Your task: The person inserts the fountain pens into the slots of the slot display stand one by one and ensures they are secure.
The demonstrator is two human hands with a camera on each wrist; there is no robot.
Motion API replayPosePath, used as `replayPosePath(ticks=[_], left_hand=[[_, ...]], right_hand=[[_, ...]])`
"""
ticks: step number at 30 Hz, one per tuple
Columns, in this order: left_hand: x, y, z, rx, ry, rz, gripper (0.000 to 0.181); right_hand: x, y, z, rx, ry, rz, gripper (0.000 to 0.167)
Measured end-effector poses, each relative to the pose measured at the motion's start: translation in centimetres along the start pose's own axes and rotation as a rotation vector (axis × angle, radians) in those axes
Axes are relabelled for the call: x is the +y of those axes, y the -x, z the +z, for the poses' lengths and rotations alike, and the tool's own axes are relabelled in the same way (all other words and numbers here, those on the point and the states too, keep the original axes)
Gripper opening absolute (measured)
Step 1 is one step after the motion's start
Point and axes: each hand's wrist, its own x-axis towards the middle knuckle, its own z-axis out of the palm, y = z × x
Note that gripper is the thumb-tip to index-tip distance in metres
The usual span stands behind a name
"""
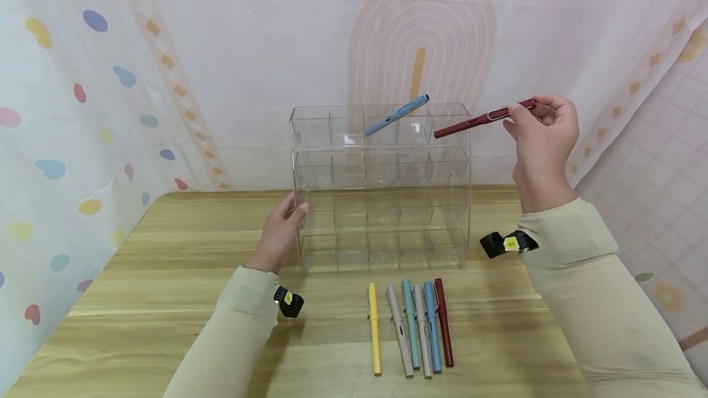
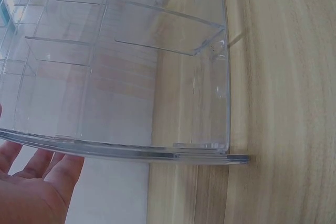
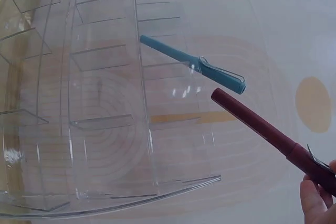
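A clear acrylic pen rack [image 1: 381,188] with tiers of divided compartments stands upright on the table. At its left side, my left hand [image 1: 280,229] holds the side panel, thumb at the front edge and fingers on the outer face [image 2: 39,182]. My right hand [image 1: 547,137] pinches a dark red pen [image 1: 478,120] by its clip end. The pen's free end points left, at the right part of the top tier. A blue pen [image 1: 397,115] leans in a middle compartment of that tier, clip end up; it appears teal in the right wrist view [image 3: 191,64].
On the wooden table [image 1: 182,300], before the rack, lie a yellow pen [image 1: 374,330], two greyish pens [image 1: 399,331], a green pen [image 1: 412,324], a blue pen [image 1: 432,327] and a dark red pen [image 1: 444,323]. A patterned curtain [image 1: 249,48] hangs behind.
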Motion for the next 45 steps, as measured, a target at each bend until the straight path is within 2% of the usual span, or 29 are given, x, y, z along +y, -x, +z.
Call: replayPosePath(ticks=[5,13,20,31,37,45], left_hand=[[-0.1,-0.1,0.0,0.004,-0.008,0.007,0.052],[-0.2,-0.2,0.2,0.0,-0.01,0.007,0.052],[-0.3,-0.3,0.2,0.002,-0.007,0.012,0.052],[-0.2,-0.2,0.2,0.0,-0.017,0.009,0.053],[-0.2,-0.1,0.0,-0.003,-0.021,0.003,0.054],[-0.3,-0.1,-0.4,-0.005,-0.036,-0.008,0.056]], right_hand=[[0.1,-0.6,1.1,0.043,-0.021,-0.026,0.027],[0.3,-1.5,2.1,0.069,-0.042,-0.04,0.027],[1.0,-2.2,3.4,0.099,-0.033,-0.027,0.026],[2.8,-2.3,5.0,0.126,-0.027,-0.01,0.026],[3.8,-2.1,5.7,0.113,-0.025,-0.034,0.027],[4.6,-1.8,6.4,0.059,0.015,-0.026,0.025]])
